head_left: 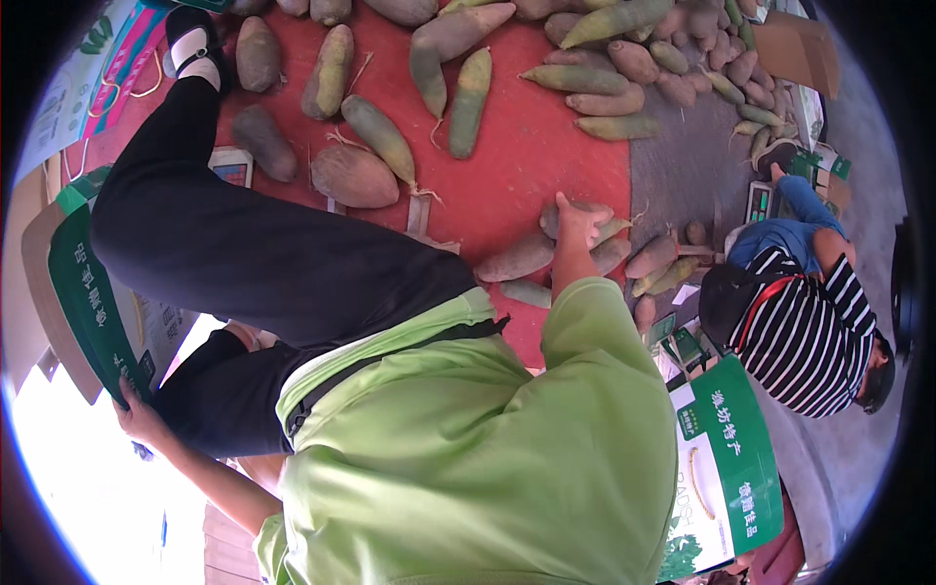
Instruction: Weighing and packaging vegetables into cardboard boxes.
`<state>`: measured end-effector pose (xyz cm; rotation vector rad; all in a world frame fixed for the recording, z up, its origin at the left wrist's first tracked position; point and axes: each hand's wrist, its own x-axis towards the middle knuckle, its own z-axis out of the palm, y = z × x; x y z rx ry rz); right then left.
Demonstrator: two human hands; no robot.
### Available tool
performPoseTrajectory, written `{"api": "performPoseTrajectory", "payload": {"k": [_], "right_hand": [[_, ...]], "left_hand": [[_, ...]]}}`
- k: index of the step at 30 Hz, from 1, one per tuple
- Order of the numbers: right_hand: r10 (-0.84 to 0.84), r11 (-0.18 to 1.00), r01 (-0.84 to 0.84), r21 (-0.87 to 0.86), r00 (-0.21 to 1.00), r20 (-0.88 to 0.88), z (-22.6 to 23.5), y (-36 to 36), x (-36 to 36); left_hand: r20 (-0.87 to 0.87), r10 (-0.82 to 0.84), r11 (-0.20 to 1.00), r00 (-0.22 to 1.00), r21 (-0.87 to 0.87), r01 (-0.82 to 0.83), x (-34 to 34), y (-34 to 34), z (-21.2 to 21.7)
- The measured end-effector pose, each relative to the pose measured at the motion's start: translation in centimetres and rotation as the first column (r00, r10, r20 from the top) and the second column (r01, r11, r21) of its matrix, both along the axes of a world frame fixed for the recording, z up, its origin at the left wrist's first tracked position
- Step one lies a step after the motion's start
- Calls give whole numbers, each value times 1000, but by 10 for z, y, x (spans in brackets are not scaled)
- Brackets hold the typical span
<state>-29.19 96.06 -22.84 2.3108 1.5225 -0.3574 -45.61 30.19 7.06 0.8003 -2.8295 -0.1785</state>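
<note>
My right hand (pixel 580 220) reaches forward over a low pile and is closed on a green radish (pixel 616 227), which its fingers partly cover. More radishes lie right beside and beneath it, such as a long greyish one (pixel 517 257) to its left. At the lower left, my left hand (pixel 141 419) grips the edge of a green and white cardboard box (pixel 83 292) standing beside my leg. The fingertips of that hand rest on the green panel; its thumb is hard to make out.
Many radishes (pixel 472 102) lie on the red mat (pixel 546 156), heaped at the far right. Another person in a striped shirt (pixel 809 322) crouches at the right near a scale (pixel 760 203). A second green box (pixel 731 458) stands at my right. A brown carton (pixel 795 49) sits far right.
</note>
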Motion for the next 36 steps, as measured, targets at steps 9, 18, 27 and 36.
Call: {"api": "performPoseTrajectory", "payload": {"k": [9,18,27,36], "right_hand": [[-318,945,237,-224,516,-795,-34,16,19],[-405,878,-280,-389,3,-914,79,-28,-102],[577,805,-588,78,745,-333,20,-93,-2],[914,143,-838,-527,316,-254,6,-116,-14]], "left_hand": [[-2,4,1000,1000,15,-4,-1,-1,-2],[-4,-6,1000,1000,-17,6,-1,-5,-1],[-14,-43,997,999,-61,42,1,-9,-2],[-72,-104,995,992,-7,103,5,-7,-6]]}}
